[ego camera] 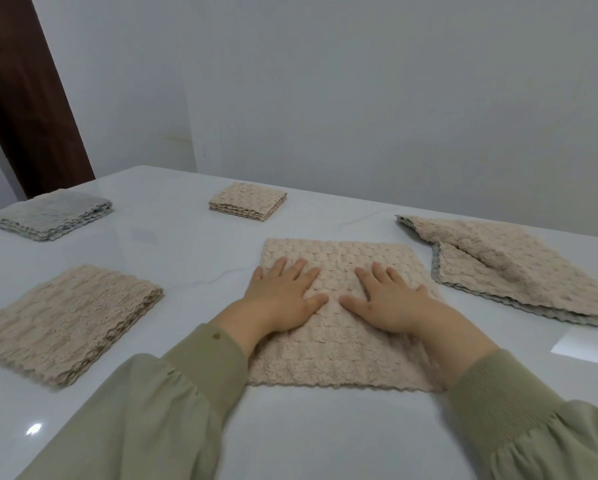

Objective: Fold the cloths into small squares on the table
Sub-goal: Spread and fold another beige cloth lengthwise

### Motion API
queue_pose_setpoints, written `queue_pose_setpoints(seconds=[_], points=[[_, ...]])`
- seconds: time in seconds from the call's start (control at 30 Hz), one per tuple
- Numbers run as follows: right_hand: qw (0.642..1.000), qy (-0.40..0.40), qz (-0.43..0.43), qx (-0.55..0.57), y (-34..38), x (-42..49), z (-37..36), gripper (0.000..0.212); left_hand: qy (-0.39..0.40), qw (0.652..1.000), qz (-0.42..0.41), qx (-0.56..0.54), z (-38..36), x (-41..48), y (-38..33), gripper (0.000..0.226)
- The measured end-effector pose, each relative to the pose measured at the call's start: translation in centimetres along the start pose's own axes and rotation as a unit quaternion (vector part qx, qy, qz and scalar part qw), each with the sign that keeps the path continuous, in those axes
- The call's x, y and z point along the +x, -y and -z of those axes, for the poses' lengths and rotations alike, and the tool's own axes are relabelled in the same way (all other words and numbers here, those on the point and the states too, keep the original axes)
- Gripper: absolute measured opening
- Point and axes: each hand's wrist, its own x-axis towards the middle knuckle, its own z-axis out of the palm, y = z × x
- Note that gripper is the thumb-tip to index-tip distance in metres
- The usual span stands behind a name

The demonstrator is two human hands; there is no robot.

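Note:
A beige textured cloth lies flat on the white table in front of me. My left hand and my right hand press palm-down on its middle, fingers spread, thumbs nearly meeting. To the right a stack of unfolded beige cloths with grey backing lies spread, its top cloth rumpled and partly turned over. A folded beige stack sits at the left. A small folded beige square rests at the back, and a folded grey stack is at the far left.
A white wall runs behind the table, close to its far edge. A dark brown door frame stands at the back left. A bright patch of light falls on the table at the right edge.

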Motion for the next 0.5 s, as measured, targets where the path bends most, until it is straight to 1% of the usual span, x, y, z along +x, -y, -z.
queue_pose_setpoints(seconds=[0.07,0.23,0.33,0.43,0.5], points=[[1.000,0.011,0.004,-0.010,-0.5,-0.1,0.2,0.081,0.010,1.000,-0.016,0.009,0.2,0.1,1.0,0.065],[0.999,-0.033,-0.008,-0.022,-2.6,0.2,-0.1,0.075,0.003,0.999,-0.042,0.002,0.5,0.3,3.5,0.068],[0.999,-0.030,-0.021,-0.019,-3.8,0.4,0.0,0.074,-0.006,0.999,-0.039,-0.010,0.3,0.4,4.2,0.069],[1.000,-0.009,-0.016,-0.022,-4.2,0.7,0.0,0.075,-0.046,0.998,-0.043,-0.031,0.6,0.5,4.4,0.063],[1.000,0.007,-0.010,-0.023,-4.2,0.9,0.0,0.076,-0.103,0.991,-0.048,-0.070,1.2,0.4,5.0,0.049]])
